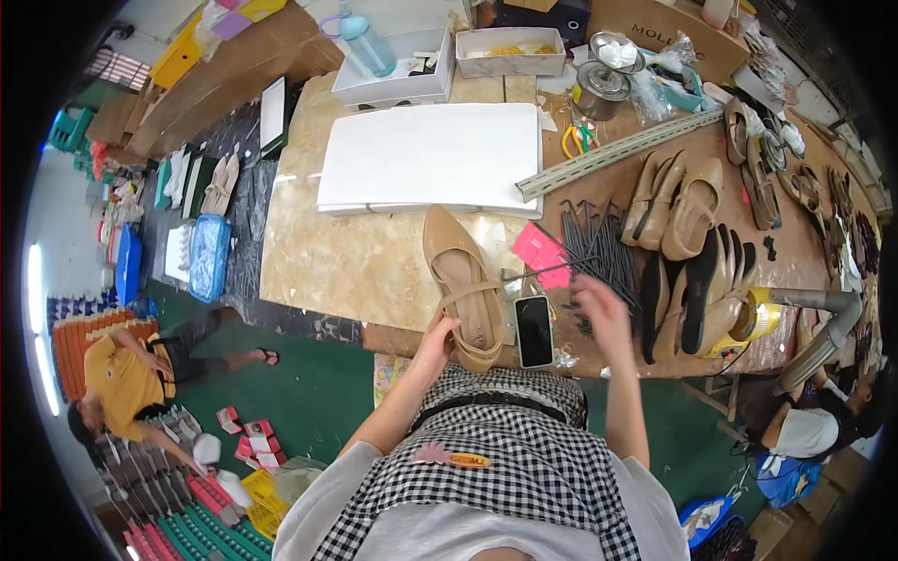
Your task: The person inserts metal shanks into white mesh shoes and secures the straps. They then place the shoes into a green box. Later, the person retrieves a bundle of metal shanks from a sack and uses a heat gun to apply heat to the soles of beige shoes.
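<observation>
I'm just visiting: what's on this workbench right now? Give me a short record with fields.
Place: workbench with a pale marbled top
Left hand: grips the heel end of a beige pointed shoe lying on the bench
Right hand: blurred, over a pile of thin dark metal rods; grip unclear
Between the hands: black phone, face up
Behind the shoe: stack of white sheets, pink paper slips
To the right: row of beige shoes and dark insoles
Others: a person in a yellow shirt crouching on the floor, left
</observation>
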Demonstrator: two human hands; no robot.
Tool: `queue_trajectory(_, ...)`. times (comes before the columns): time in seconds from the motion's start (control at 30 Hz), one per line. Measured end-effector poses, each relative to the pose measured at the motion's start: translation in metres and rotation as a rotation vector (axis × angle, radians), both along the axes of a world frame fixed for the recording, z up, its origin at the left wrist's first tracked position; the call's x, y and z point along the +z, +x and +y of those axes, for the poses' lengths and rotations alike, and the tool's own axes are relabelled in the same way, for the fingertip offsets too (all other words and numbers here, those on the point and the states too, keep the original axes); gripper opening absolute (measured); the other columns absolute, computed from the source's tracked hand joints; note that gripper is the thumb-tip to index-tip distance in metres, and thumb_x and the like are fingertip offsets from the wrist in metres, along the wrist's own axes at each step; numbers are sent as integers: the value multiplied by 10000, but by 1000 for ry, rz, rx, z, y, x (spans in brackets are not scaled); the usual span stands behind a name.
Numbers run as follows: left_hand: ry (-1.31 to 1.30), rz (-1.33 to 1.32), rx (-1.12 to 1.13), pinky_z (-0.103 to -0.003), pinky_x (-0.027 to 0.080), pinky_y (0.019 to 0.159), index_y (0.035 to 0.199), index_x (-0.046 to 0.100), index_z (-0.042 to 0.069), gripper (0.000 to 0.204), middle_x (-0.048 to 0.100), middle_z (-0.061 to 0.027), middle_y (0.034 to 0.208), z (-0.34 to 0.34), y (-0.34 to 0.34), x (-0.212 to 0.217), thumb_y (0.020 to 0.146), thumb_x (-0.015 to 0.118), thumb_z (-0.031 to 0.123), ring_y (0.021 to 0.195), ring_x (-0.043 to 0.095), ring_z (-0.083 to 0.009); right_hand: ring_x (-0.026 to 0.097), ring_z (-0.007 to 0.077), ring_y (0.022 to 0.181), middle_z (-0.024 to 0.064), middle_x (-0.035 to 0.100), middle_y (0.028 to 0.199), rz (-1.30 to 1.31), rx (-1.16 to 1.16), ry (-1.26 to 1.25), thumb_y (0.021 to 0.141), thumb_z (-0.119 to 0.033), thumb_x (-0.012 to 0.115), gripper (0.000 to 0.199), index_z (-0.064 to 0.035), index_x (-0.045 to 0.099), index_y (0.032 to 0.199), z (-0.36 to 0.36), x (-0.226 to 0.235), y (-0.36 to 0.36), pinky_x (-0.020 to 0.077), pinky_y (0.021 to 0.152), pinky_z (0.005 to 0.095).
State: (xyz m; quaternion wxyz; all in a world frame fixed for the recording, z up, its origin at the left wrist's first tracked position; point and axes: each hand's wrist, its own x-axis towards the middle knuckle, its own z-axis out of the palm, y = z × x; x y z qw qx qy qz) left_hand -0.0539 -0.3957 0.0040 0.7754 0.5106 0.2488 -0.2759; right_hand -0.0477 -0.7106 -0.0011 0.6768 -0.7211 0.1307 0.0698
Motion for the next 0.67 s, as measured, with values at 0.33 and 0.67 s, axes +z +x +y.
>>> queue_trajectory(0.33, 104, -288, -252, -352, 287, 1105, 1514, 88, 26, 846, 291, -169, 1507, 116, 72, -80, 901, 625, 253, 1383, 296, -225, 545, 50, 709, -35, 641, 798, 282, -130, 191, 958, -221, 585, 246, 10, 666, 983, 237, -84, 52, 440, 626, 246)
queue_trajectory(0.67, 258, -172, 25, -316, 317, 1093, 1398, 424, 21, 602, 528, -146, 1342, 225, 59, -174, 852, 630, 171, 1283, 451, -207, 596, 119, 917, 123, 668, 1014, 498, -50, -321, 892, -310, 678, 302, -70, 664, 1076, 242, -135, 22, 463, 789, 248)
